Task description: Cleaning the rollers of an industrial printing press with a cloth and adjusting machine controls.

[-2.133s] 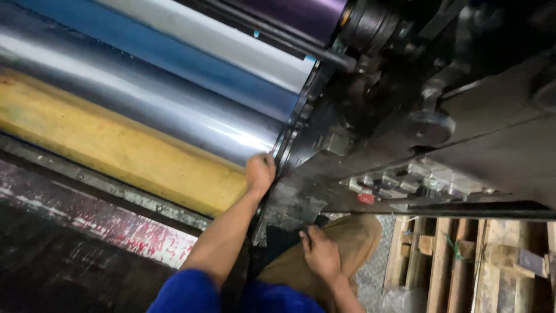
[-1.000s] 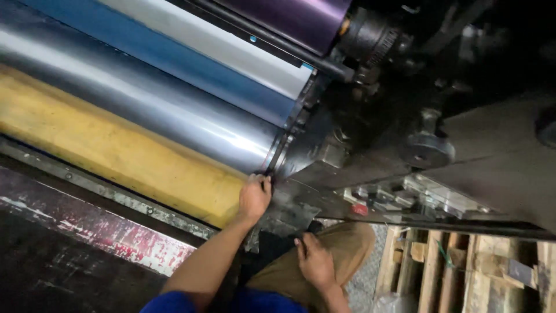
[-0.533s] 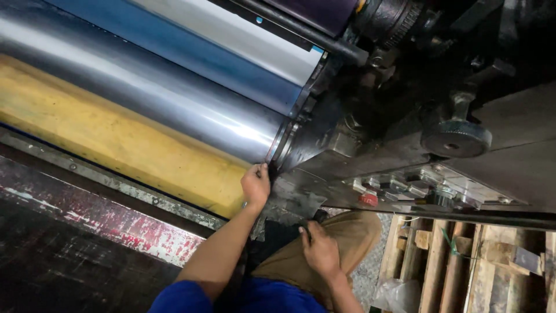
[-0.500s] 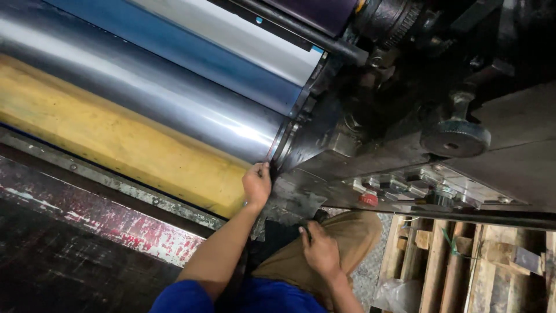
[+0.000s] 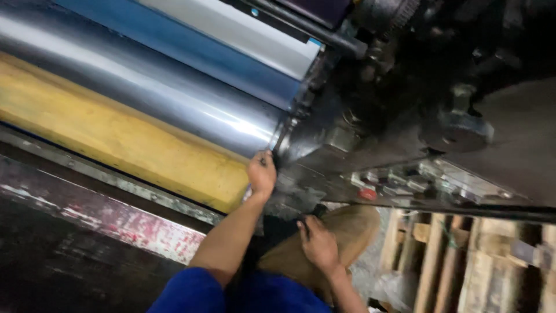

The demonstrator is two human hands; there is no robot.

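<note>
Yellow roller (image 5: 124,139) end was gripped by left hand (image 5: 262,174), fingers curled on it (right hand (image 5: 317,243) rested, loosely curled, on thigh).

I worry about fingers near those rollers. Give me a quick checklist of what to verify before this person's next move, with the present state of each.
1. Left hand clear of the gap at the ends of the yellow roller and silver roller: not ok, it touches there.
2. Right hand away from the rollers: ok, it is low, by the tan trouser leg.
3. Rollers at rest: cannot tell.
4. Left hand holding a tool or cloth: cannot tell.
5. Blue sleeve clear of the rollers: ok.
</note>
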